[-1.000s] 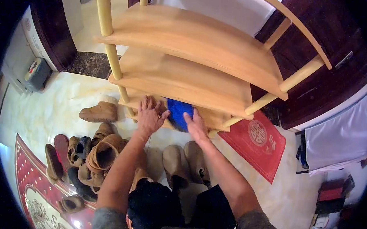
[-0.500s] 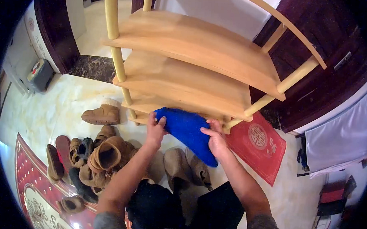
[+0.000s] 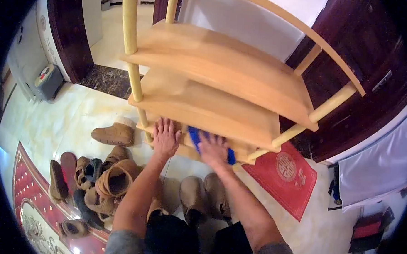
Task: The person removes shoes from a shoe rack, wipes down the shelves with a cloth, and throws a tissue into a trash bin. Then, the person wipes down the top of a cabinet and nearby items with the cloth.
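Observation:
A light wooden shoe rack (image 3: 215, 59) with curved shelves and round posts stands in front of me. My left hand (image 3: 166, 139) lies flat with its fingers stretched over a lower shelf, near the rack's left side. To its right, my right hand (image 3: 213, 150) presses a blue cloth (image 3: 195, 136) onto the same low shelf. The cloth pokes out on both sides of that hand, whose fingers are somewhat blurred. The upper shelf partly overhangs the shelf where both hands are.
A brown fleece-lined shoe (image 3: 114, 133) sits left of the rack. Several shoes lie heaped (image 3: 115, 180) on a patterned red rug (image 3: 26, 173). Right are a red mat (image 3: 285, 176), a dark door (image 3: 349, 115) and a draped white cloth (image 3: 374, 166). A grey box (image 3: 49, 83) stands far left.
Both hands held the blue cloth stretched before the rack; now the left has let go and rests on a low shelf. The right has moved left and forward, pressing the cloth there.

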`<state>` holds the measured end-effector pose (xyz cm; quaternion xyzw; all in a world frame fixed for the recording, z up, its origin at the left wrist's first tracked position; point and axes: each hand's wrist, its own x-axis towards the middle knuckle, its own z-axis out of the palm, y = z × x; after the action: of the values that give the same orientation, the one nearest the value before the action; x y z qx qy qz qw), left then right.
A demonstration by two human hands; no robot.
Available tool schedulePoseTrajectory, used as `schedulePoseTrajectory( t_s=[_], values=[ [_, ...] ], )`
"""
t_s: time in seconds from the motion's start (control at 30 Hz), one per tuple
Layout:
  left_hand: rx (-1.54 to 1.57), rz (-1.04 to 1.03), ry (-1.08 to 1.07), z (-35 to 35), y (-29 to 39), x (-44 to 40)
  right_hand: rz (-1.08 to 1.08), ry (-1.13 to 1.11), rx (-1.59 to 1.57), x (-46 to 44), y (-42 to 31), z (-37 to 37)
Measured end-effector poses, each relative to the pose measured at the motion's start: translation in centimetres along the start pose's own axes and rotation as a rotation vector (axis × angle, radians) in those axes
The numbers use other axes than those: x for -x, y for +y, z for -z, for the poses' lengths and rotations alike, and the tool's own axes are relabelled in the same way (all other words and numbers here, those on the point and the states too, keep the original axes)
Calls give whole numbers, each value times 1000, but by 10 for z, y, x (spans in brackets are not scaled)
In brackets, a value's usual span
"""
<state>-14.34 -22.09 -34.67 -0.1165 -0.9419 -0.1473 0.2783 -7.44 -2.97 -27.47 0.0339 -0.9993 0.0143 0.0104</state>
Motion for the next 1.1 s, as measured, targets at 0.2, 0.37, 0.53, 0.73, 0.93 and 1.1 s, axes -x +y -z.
schedulePoseTrajectory(
  t_s=[0.2,0.37,0.53,0.73,0.93,1.1],
  values=[
    [61,52,-402,58,4,-44,-182,-206,-359,-41,33,32],
    [33,116,-296,23,-18,-39,-538,201,-301,-70,115,-24],
    [120,139,-241,31,-17,-36,-405,108,-211,-116,52,-28],
    [212,130,-150,19,-24,-27,-194,-18,-180,-143,-15,-14],
    [98,74,-234,28,-21,-34,188,-89,-339,-92,-20,2],
    [190,10,-161,45,0,-14,507,83,-421,-4,15,14]
  ],
)
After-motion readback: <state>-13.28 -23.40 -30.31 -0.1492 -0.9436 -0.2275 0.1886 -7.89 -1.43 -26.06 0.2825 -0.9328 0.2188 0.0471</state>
